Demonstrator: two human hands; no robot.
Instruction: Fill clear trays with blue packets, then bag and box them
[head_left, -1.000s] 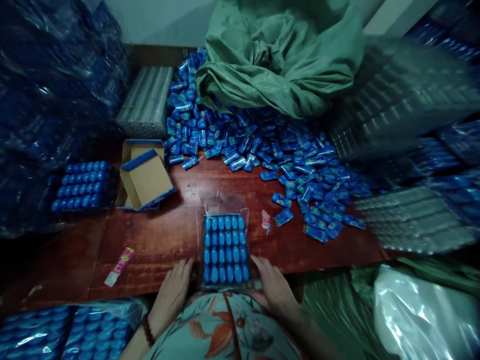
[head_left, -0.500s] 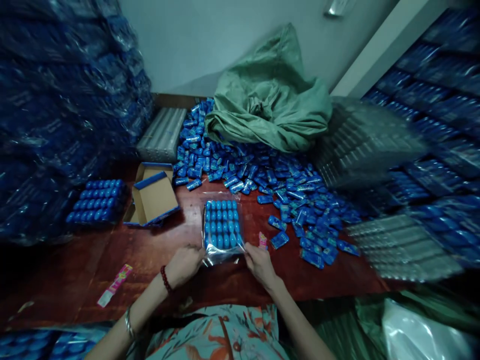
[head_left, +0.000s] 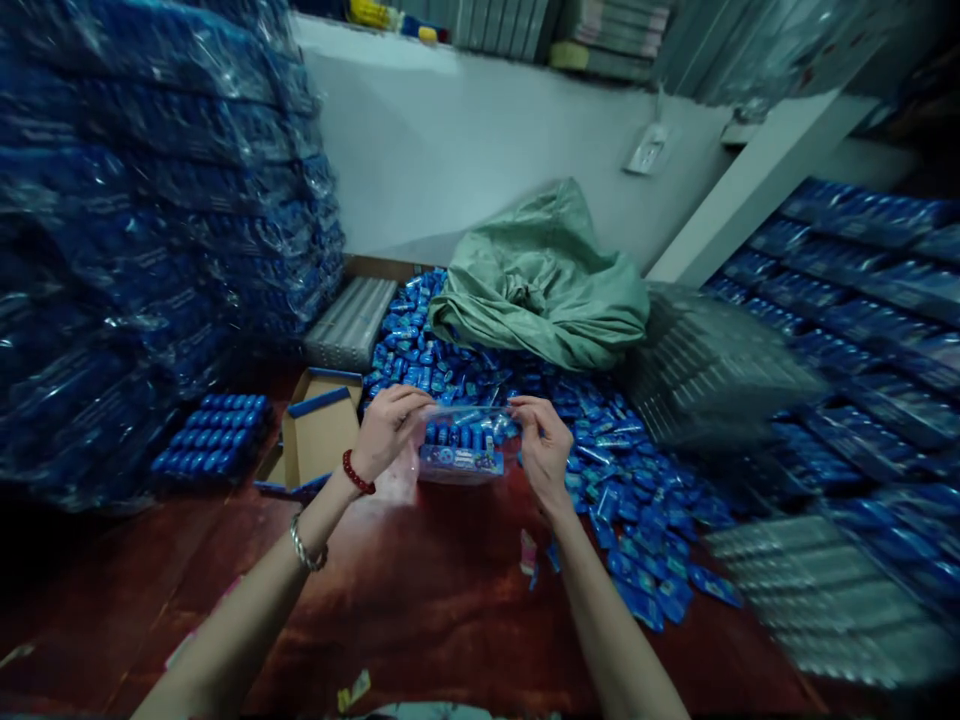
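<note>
Bagged pack (head_left: 463, 445) of blue capsule-shaped pieces hangs above the red-brown tabletop (head_left: 450, 600) in the head view, raised between both hands in front of the loose pile of blue packets (head_left: 600, 440). It is a clear plastic bag holding tight rows of rounded blue pieces, seen edge-on, with a blue printed strip along its lower side; the film is glossy and slightly blurred. The left hand (head_left: 388, 430) pinches the bag's upper left edge, its grip pressed onto the film, a red bead bracelet and a metal bangle on that wrist. The right hand (head_left: 544, 445) pinches the upper right edge the same way. Just left of the left hand stands an open cardboard box (head_left: 322, 435), and beyond it an unwrapped block of blue pieces (head_left: 214, 435). A crumpled green sack (head_left: 540, 285) lies behind the pile.
</note>
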